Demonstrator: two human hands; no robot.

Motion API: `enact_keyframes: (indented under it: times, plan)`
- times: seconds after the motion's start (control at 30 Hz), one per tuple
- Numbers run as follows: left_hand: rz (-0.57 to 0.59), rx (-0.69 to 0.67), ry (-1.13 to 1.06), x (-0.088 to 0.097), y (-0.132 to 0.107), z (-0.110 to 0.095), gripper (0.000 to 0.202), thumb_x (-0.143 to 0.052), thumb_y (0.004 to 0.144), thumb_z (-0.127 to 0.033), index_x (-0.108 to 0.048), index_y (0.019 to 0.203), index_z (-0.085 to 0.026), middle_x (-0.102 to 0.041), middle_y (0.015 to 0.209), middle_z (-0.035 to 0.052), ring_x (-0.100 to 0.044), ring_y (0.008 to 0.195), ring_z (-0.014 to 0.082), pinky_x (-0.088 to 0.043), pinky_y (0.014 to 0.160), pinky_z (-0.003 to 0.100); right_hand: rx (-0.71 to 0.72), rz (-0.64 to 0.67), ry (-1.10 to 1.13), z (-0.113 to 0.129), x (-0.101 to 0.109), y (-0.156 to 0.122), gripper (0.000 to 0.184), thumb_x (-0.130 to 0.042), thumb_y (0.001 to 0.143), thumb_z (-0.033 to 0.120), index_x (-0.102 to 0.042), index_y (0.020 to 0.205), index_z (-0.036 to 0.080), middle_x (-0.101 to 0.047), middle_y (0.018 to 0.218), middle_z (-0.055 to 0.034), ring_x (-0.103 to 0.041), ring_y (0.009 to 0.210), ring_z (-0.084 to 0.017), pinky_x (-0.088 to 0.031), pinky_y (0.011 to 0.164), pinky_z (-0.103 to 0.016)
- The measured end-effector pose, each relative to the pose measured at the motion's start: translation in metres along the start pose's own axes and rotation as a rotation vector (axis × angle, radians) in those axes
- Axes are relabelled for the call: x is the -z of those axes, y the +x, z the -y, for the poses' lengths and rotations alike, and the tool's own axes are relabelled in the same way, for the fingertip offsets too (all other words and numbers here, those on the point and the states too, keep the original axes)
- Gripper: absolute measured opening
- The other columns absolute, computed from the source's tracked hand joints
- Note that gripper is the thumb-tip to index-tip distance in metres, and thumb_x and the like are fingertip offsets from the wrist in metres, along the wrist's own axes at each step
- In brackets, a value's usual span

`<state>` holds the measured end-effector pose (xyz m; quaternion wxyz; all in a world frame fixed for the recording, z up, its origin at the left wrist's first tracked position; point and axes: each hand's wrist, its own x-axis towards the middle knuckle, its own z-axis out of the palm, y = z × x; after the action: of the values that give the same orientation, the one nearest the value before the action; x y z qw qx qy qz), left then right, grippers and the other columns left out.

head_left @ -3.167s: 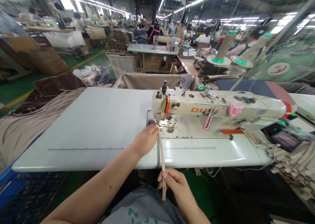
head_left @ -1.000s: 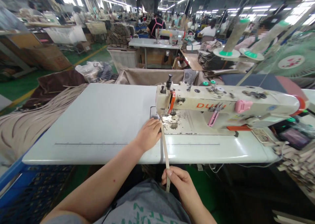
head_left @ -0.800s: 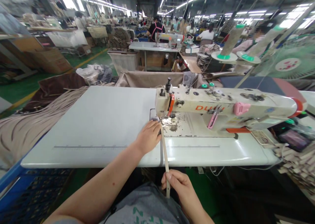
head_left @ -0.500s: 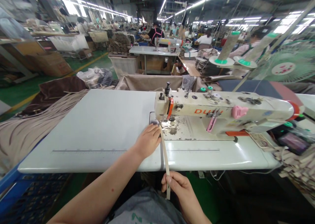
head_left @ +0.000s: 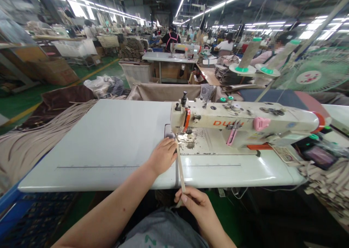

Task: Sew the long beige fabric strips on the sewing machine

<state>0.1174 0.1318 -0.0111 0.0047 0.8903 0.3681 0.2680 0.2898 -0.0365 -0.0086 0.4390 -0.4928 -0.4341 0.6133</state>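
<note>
A narrow beige strap point(head_left: 179, 168) runs from under the presser foot of the cream sewing machine point(head_left: 240, 122) back over the table's front edge. My left hand point(head_left: 163, 155) lies on the white table point(head_left: 109, 139) just left of the needle, with its fingertips pressing the strap near the foot. My right hand point(head_left: 195, 204), below the table edge over my lap, pinches the strap's near end between thumb and fingers and holds it taut.
A heap of beige straps point(head_left: 32, 139) hangs off the table's left side over a blue crate point(head_left: 16, 211). More stacked pieces point(head_left: 327, 186) sit at the right. Thread cones point(head_left: 245, 59) and a green fan point(head_left: 313, 73) stand behind the machine. Other workers sit at stations farther back.
The strap's free tail below my right hand has shortened as the strap fed toward the needle. My right hand shifted slightly up the strap; my left hand stayed beside the foot.
</note>
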Motion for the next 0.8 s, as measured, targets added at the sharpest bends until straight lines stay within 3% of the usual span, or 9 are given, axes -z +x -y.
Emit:
enact_keyframes:
  times: [0.13, 0.33, 0.8]
  plan:
    - [-0.002, 0.003, 0.006, 0.000, 0.000, 0.000, 0.034, -0.063, 0.091, -0.021, -0.061, 0.125, -0.014, -0.069, 0.128, 0.0136, -0.059, 0.129, 0.0281, -0.039, 0.121, 0.048, -0.110, -0.010, 0.170, 0.006, -0.006, -0.003, 0.041, -0.079, 0.081, 0.057, -0.078, 0.088, 0.017, -0.073, 0.069, -0.0053, -0.066, 0.063, -0.019, -0.050, 0.061, -0.029]
    - [0.015, 0.000, 0.001, 0.000, 0.000, 0.001, 0.033, -0.062, 0.092, -0.022, -0.061, 0.124, -0.014, -0.069, 0.128, 0.0139, -0.060, 0.128, 0.0280, -0.039, 0.120, 0.048, -0.122, -0.036, 0.136, 0.017, -0.008, -0.009, 0.039, -0.077, 0.084, 0.055, -0.079, 0.081, 0.016, -0.072, 0.066, -0.0040, -0.063, 0.063, -0.016, -0.048, 0.064, -0.028]
    - [0.020, 0.005, -0.018, -0.002, -0.001, 0.002, 0.035, -0.061, 0.092, -0.022, -0.060, 0.126, -0.016, -0.069, 0.128, 0.0133, -0.059, 0.129, 0.0276, -0.039, 0.121, 0.050, -0.098, -0.022, 0.108, 0.012, -0.008, -0.007, 0.037, -0.075, 0.086, 0.053, -0.078, 0.078, 0.016, -0.071, 0.067, -0.0033, -0.061, 0.064, -0.016, -0.045, 0.065, -0.028]
